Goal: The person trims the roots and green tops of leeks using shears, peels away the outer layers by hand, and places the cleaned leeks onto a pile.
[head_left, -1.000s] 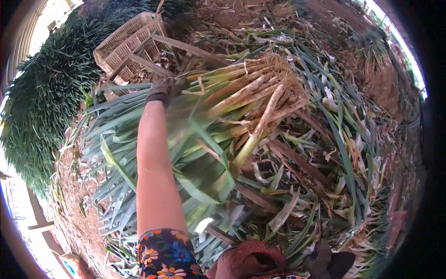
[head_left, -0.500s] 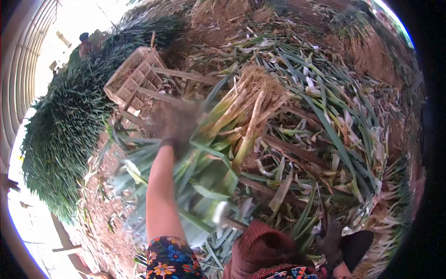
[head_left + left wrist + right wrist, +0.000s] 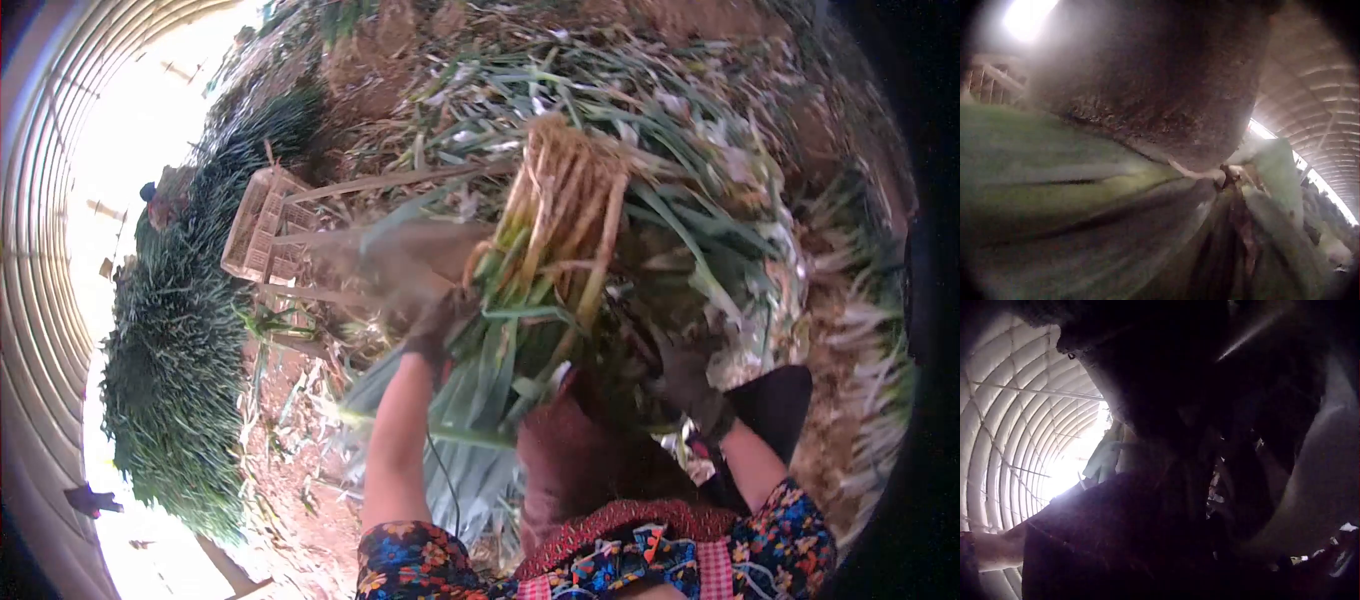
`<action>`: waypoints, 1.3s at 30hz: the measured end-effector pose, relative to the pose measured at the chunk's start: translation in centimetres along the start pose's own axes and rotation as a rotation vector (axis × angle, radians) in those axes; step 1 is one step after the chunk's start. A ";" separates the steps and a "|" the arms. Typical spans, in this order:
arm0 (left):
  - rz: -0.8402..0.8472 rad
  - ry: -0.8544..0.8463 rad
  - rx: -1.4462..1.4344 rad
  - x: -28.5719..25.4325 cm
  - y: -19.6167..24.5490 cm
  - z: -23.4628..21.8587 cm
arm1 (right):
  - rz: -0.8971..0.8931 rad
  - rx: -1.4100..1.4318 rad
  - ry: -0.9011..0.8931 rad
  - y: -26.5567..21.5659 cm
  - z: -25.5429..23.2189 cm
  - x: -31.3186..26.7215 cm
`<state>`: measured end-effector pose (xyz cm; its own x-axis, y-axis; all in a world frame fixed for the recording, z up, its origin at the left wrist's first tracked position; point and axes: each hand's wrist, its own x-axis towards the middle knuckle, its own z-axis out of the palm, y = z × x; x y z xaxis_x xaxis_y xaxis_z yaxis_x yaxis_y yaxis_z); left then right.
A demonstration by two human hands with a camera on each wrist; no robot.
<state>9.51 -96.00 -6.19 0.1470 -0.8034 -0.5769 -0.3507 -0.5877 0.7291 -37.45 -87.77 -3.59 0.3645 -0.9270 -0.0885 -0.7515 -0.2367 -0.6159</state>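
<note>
A bunch of leeks [image 3: 565, 220] lies before me in the head view, brown roots at the far end and green leaves towards my lap. My gloved left hand [image 3: 440, 325] grips it at the left side, where stalks turn to leaves. In the left wrist view the brown glove [image 3: 1166, 94] presses over broad, gathered leaves [image 3: 1085, 212]. My gloved right hand [image 3: 690, 380] is beside my right knee, right of the bunch, its fingers curled round a thin dark tool [image 3: 640, 340]. The right wrist view is very dark; I cannot tell the tool's kind.
Wooden poles [image 3: 400, 182] stretch from a pale plastic crate [image 3: 262, 225] at the left. Beyond stands a big heap of green leeks [image 3: 165, 370]. Cut leaves [image 3: 690, 130] litter the ground behind the bunch. More leeks [image 3: 860, 340] lie in a row at the right.
The left hand has moved from the bunch's far left edge nearer to me and to the right. My right hand has come up into view. The head view has tilted and swung.
</note>
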 end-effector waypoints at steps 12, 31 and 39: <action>0.748 0.197 0.705 -20.2 8.8 10.6 | 0.006 0.178 0.015 1.2 -0.7 -2.7; 1.064 0.042 0.090 -26.1 11.2 21.7 | -0.112 1.111 -0.076 -10.9 -7.3 -10.2; 0.692 0.405 0.372 -17.5 2.6 17.6 | -0.065 0.400 -0.054 -10.9 -7.6 -8.7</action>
<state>-10.22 -81.82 -0.69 0.0821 -0.9810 0.1760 -0.7500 0.0555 0.6591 -36.63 -79.37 9.81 0.4405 -0.8947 -0.0738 -0.4565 -0.1525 -0.8765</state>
